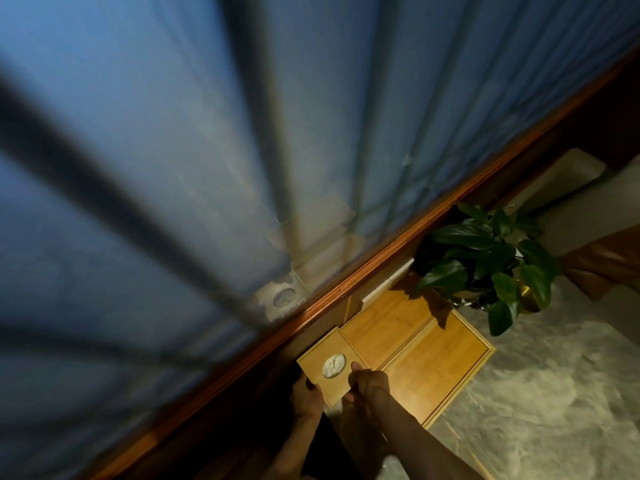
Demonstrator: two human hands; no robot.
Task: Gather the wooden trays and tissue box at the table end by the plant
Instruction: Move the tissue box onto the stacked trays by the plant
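A wooden tissue box [320,355] with an oval opening showing white tissue lies at the table's edge by the window. My left hand [306,398] grips its near left corner and my right hand [369,384] grips its near right side, thumb on top. Beside it, to the right, lie two flat wooden trays: one [384,327] closer to the window, the other [440,365] toward the table's middle. The potted plant [485,265] with broad green leaves stands just beyond the trays.
A marbled grey tabletop [540,393] extends to the right. A reddish wooden window sill [346,289] runs diagonally, with a dark blue window above reflecting the box. A brown leather seat [606,261] and a pale cushion [561,178] sit past the plant.
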